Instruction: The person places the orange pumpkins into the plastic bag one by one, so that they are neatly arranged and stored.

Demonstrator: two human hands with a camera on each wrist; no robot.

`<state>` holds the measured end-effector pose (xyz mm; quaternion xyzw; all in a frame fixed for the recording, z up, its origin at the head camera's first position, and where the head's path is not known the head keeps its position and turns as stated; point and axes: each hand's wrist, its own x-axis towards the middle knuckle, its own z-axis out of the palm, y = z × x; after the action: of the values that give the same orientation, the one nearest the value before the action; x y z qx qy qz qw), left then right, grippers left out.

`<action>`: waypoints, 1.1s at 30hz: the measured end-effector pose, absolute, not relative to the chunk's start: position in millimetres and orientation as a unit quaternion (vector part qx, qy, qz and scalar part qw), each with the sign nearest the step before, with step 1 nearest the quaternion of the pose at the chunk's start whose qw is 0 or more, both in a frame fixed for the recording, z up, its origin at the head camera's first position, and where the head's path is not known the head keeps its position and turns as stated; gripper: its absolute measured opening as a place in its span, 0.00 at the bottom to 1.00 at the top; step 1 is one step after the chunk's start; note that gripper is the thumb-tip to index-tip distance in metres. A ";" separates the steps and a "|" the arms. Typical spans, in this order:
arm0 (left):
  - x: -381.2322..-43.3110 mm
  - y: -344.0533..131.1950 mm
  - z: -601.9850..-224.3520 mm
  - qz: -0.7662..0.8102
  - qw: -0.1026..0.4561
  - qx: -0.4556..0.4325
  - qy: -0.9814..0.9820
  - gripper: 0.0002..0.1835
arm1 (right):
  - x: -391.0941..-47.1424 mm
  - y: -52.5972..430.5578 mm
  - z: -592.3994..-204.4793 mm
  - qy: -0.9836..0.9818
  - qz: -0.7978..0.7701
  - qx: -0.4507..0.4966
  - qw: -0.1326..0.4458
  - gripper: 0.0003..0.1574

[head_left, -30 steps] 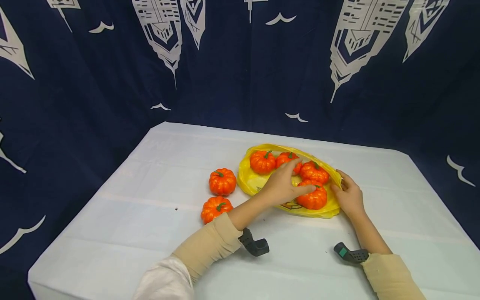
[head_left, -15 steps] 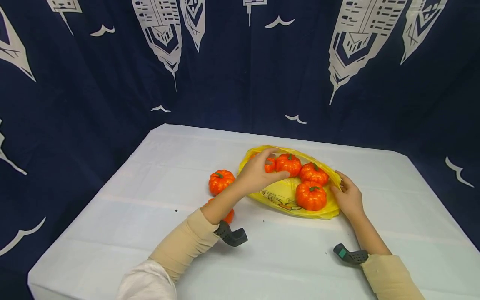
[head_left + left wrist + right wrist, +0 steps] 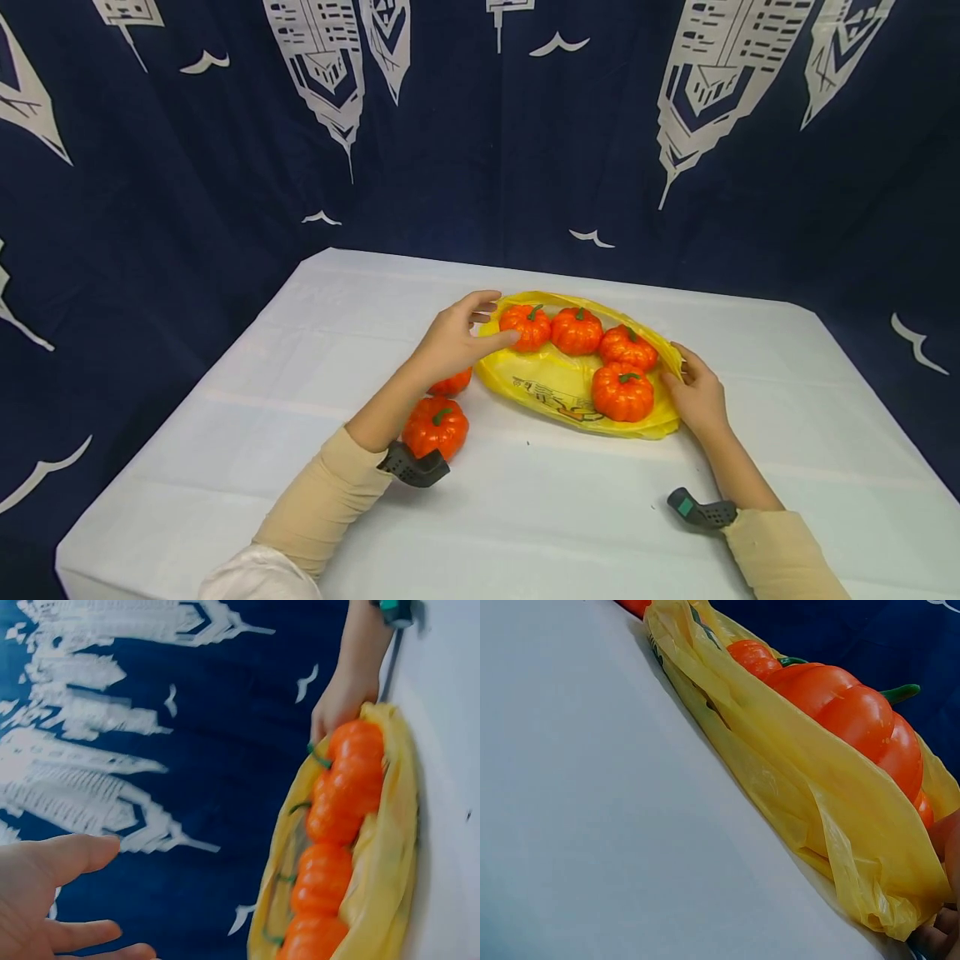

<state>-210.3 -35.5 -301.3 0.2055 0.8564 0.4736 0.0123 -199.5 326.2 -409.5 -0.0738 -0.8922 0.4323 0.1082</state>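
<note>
A yellow plastic bag [image 3: 551, 387] lies spread on the table with several small orange pumpkins [image 3: 576, 332] inside, each with a green stem. My right hand [image 3: 699, 393] pinches the bag's right edge, thumb inside the rim and fingers outside it, as the right wrist view also shows. At the bag's left end, my left hand [image 3: 457, 337] is raised with its fingers spread and nothing in them; its thumb overlaps the leftmost pumpkin [image 3: 528, 327] in the head view. Two more pumpkins sit outside the bag: the near one [image 3: 437, 427] beside my left wrist, the other [image 3: 452, 382] partly hidden behind that hand.
A white cloth covers the table [image 3: 570, 517]. Behind it hangs a dark blue curtain [image 3: 450, 167] printed with white buildings and birds. Each wrist wears a black camera mount [image 3: 701, 508] above a beige sleeve.
My left hand has moved left across the bag, from above the right-hand pumpkins to the bag's left end, holding nothing. My right hand has stayed on the bag's edge.
</note>
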 end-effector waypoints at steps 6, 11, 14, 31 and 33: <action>-216.1 -69.9 -298.2 0.479 0.010 0.189 0.857 0.32 | -199.6 325.3 -408.3 -0.890 0.436 -0.074 0.110 0.33; -225.8 -95.4 -304.6 0.473 0.016 0.196 0.859 0.31 | -199.4 324.8 -407.6 -0.891 0.435 -0.073 0.112 0.33; -234.7 -109.7 -313.8 0.438 0.021 0.225 0.870 0.31 | -199.3 325.0 -408.0 -0.891 0.435 -0.075 0.111 0.33; -268.6 -138.6 -374.0 0.461 0.166 0.256 0.833 0.41 | -198.8 327.0 -408.5 -0.891 0.435 -0.066 0.115 0.33; -269.2 -139.0 -377.2 0.462 0.177 0.252 0.832 0.41 | -198.9 326.7 -408.5 -0.892 0.433 -0.067 0.114 0.33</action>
<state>-269.2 -139.0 -377.2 0.2517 0.8319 0.4621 0.1766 -198.9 326.7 -408.5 -0.0668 -0.8916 0.4330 0.1141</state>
